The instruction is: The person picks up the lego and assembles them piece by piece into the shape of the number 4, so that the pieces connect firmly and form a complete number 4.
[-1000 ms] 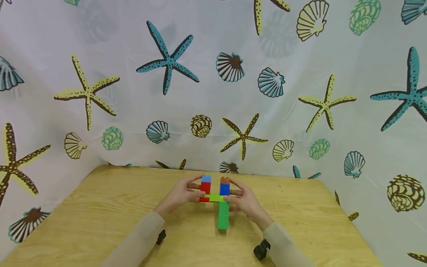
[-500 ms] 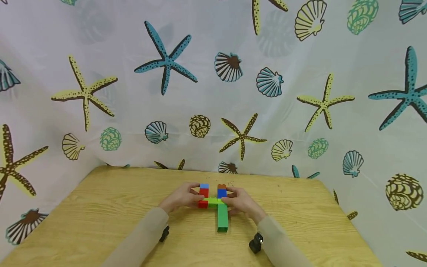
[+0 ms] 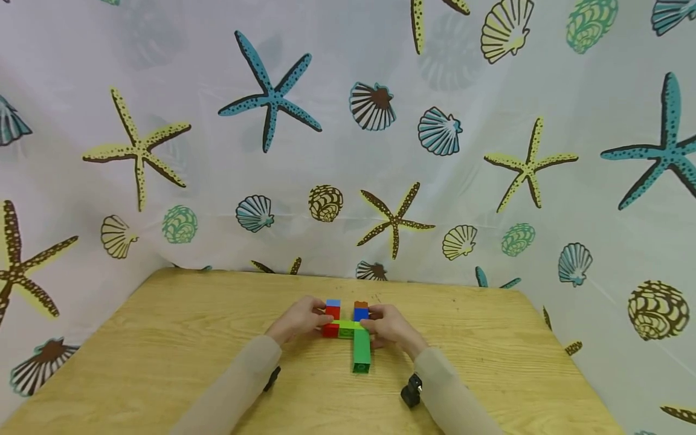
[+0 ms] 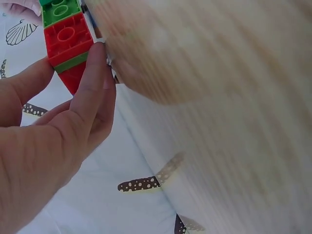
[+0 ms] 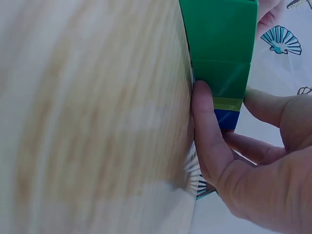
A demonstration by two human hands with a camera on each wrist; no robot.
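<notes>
A toy brick build lies flat in the middle of the wooden table, both hands on it. My left hand pinches its left side by the red bricks, a light blue brick at the far end. On the other side, my right hand grips where the green bricks meet the blue brick, with an orange-brown brick beyond. A lime green piece bridges the two sides. The green bricks stretch toward me with their hollow underside end showing. Fingertips hide parts of the build.
The wooden table is bounded at the back and sides by a white curtain printed with starfish and shells. A black wrist camera hangs under the right sleeve, another under the left.
Both hands have tipped the build backward and lowered it toward the table, so its far-end studs show less and the green end's hollow underside shows. Both hands keep hold of it.
</notes>
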